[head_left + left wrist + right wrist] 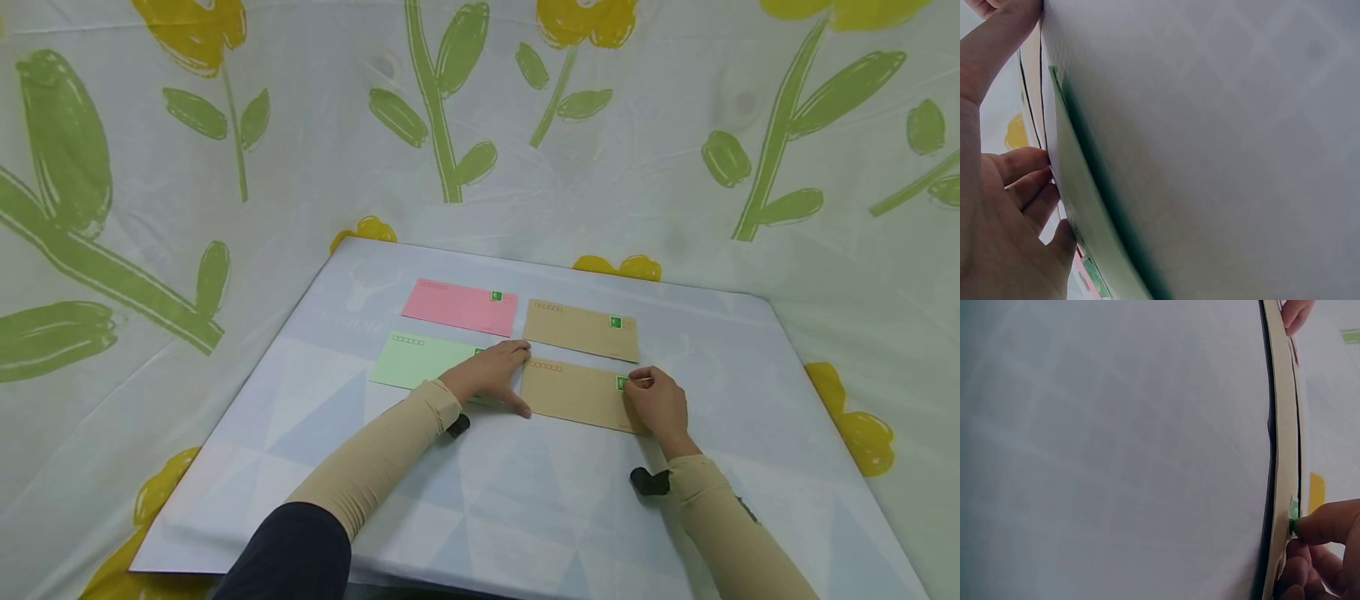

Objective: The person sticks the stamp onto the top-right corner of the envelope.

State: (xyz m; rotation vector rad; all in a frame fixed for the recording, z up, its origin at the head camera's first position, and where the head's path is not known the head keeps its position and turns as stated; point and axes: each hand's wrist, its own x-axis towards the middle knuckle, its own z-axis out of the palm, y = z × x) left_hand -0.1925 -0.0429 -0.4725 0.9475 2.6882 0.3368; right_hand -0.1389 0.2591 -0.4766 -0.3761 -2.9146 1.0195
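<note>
A brown envelope (573,396) lies flat on the table at the front right, with a green stamp (622,382) at its upper right corner. My right hand (660,407) has curled fingers at that corner, thumb and forefinger pinching the stamp (1293,515). At the envelope's left side rests my left hand (495,373), its thumb and fingers spread along the edge. That hand partly covers the light green envelope (412,360) and its stamp. In the left wrist view, the left fingers (1038,187) lie beside the green envelope (1088,187).
Behind these lie a pink envelope (457,308) and another brown envelope (581,329), each with a green stamp. A pale patterned cloth covers the table (480,500). Flowered curtains (300,150) hang around it.
</note>
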